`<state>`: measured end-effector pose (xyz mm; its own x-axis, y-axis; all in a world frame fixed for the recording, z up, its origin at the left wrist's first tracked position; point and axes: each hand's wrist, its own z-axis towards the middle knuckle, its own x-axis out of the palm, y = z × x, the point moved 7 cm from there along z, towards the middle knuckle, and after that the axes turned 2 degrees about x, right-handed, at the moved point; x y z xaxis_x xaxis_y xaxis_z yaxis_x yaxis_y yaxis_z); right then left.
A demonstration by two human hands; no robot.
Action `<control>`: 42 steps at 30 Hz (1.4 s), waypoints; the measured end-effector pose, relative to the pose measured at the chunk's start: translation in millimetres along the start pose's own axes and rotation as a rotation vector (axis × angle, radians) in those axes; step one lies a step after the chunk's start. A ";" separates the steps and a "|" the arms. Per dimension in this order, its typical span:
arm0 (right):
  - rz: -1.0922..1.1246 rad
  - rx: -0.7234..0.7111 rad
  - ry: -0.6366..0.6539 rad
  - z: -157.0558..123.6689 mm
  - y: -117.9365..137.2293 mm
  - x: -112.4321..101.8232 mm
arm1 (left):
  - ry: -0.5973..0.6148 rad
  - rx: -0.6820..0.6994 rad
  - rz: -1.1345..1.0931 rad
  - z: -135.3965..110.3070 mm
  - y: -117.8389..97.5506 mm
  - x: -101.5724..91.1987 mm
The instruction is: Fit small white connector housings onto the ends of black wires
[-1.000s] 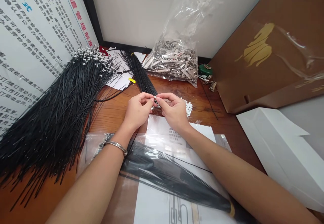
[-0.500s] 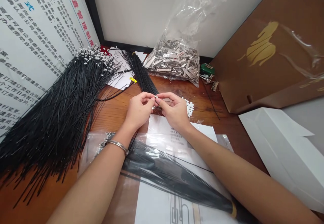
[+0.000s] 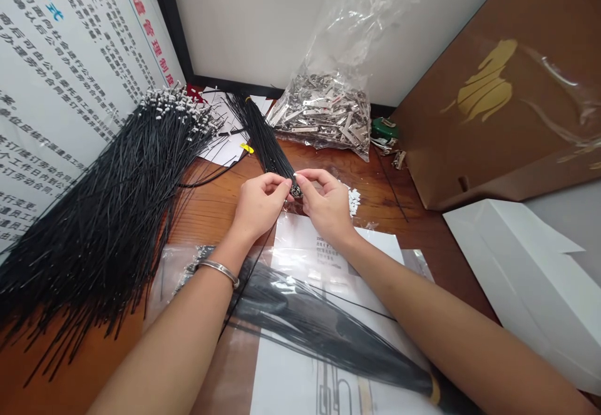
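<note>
The tips of my left hand (image 3: 263, 205) are pinched together on a thin black wire (image 3: 253, 260), whose free length trails down past the wrist with the metal bangle. My right hand (image 3: 327, 205) is closed too, thumb against forefinger, with a tiny white connector (image 3: 295, 176) just showing at the tips. A small gap separates the two hands. Right behind the fingertips lie the metal-tipped ends of a bundle of black wires (image 3: 267, 139). Small white connectors (image 3: 354, 202) are piled beside my right hand, partly hidden by it.
On the left lies a large heap of black wires (image 3: 107, 208) with white ends. A clear bag of metal parts (image 3: 323, 111) and a green tape measure (image 3: 384, 129) stand at the back. Bagged wires (image 3: 328, 333) lie over printed paper in front. A brown box (image 3: 498, 89) stands right.
My fingertips have moved slightly apart, with the right hand shifting a little right. The metal wire ends behind them now show. More of the black wire shows below my left hand.
</note>
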<state>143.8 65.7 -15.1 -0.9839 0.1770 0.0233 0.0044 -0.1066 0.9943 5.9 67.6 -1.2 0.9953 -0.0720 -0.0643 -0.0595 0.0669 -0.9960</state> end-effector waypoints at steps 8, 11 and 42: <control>0.010 -0.019 -0.023 0.8 3.3 -1.9 | 0.053 -0.009 -0.029 -1.6 -2.7 3.8; 0.061 0.013 -0.003 -0.1 1.5 0.0 | 0.053 -0.021 -0.027 -0.9 -1.3 4.1; 0.012 0.047 0.111 -3.1 1.4 7.5 | 0.028 0.024 -0.030 2.3 1.1 0.7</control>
<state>135.9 63.8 -13.9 -0.9975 0.0662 0.0263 0.0223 -0.0615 0.9979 6.7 69.8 -2.2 0.9941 -0.1018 -0.0369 -0.0279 0.0881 -0.9957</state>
